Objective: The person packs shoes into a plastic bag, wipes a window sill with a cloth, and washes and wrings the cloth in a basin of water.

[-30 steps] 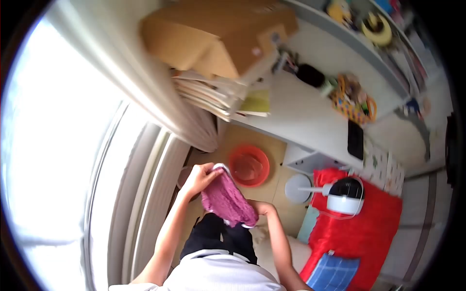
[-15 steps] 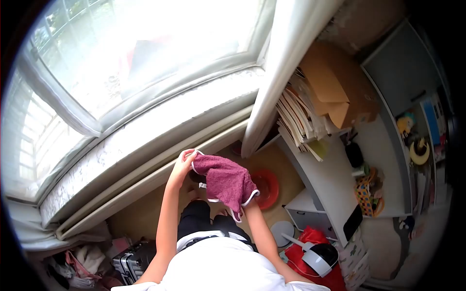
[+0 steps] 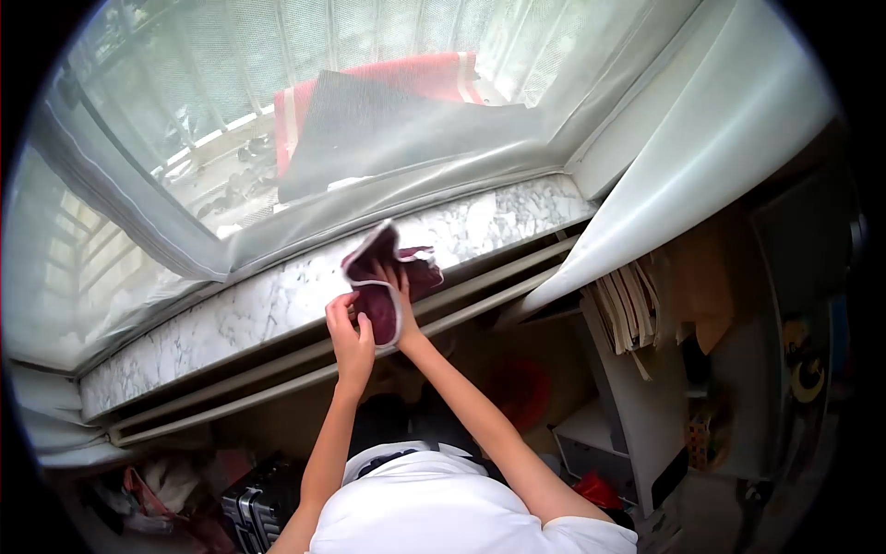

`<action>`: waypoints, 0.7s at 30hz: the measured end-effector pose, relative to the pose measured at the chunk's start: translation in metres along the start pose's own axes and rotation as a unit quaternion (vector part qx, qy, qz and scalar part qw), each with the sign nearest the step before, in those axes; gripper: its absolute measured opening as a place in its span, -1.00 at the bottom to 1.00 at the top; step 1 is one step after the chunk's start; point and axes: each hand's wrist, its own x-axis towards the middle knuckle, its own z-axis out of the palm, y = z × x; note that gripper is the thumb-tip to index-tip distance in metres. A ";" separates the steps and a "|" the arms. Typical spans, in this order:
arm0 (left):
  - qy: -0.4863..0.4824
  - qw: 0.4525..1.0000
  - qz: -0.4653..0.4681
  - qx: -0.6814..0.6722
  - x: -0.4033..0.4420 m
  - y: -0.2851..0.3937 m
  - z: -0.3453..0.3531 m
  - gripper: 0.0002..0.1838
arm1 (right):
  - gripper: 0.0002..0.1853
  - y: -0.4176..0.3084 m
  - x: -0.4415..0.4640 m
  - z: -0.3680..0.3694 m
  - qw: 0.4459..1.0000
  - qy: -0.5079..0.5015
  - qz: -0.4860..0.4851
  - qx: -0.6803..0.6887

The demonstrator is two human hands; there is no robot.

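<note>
A maroon cloth point(image 3: 377, 303) with white edging is bunched and folded above the front edge of the marble windowsill point(image 3: 263, 319). My left hand point(image 3: 352, 343) is at its lower left side, fingers curled, with the thumb and fingertips at the white edge. From the right, my right hand point(image 3: 401, 309) reaches into the folds, its fingers bent against the fabric and partly covered by it. One corner of the cloth sticks up and is smeared by motion. Whether the cloth touches the sill I cannot tell.
Pale pipes point(image 3: 277, 379) run below the sill. A window with a mesh screen point(image 3: 397, 37) rises behind it, and a white curtain point(image 3: 688, 157) hangs at the right. Stacked papers point(image 3: 623, 309) stand on a desk. A silver-edged case point(image 3: 254, 503) lies at lower left.
Both hands have moved up and forward with the cloth, from over the floor to the windowsill. The cloth has gone from hanging spread out to bunched. The view has shifted toward the window.
</note>
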 end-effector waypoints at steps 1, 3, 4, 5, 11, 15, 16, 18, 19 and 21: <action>-0.006 0.998 0.021 0.059 0.003 0.001 -0.002 -0.68 | -0.35 0.002 0.005 0.023 0.995 -0.014 -0.021 -0.095; 0.017 0.992 0.054 0.111 0.005 0.002 -0.002 -0.70 | -0.38 0.003 0.011 0.044 0.988 -0.031 -0.012 -0.153; 0.022 0.988 0.071 0.135 0.007 0.004 -0.002 -0.73 | -0.41 -0.002 0.015 0.040 0.992 -0.034 0.017 -0.116; 0.003 0.994 0.063 0.088 0.011 -0.002 -0.002 -0.78 | -0.40 -0.004 0.017 0.033 0.995 -0.038 0.033 -0.092; -0.105 0.994 0.018 -0.020 0.027 0.003 0.017 -0.81 | -0.34 0.059 0.031 -0.004 0.979 -0.073 0.144 -0.122; -0.184 0.981 0.008 -0.055 0.037 0.009 0.047 -0.82 | -0.30 0.141 0.032 -0.041 0.964 0.004 0.196 -0.179; -0.220 0.972 0.001 -0.076 0.039 0.012 0.056 -0.83 | -0.29 0.166 0.029 -0.047 0.956 0.022 0.202 -0.209; -0.245 0.965 -0.016 -0.089 0.041 0.017 0.078 -0.83 | -0.31 0.212 0.025 -0.067 0.940 0.021 0.237 -0.244; -0.273 0.956 -0.040 -0.098 0.040 0.020 0.088 -0.83 | -0.32 0.236 0.025 -0.077 0.932 0.015 0.251 -0.261; -0.306 0.941 -0.070 -0.126 0.037 0.019 0.111 -0.83 | -0.34 0.287 0.023 -0.096 0.916 0.013 0.278 -0.290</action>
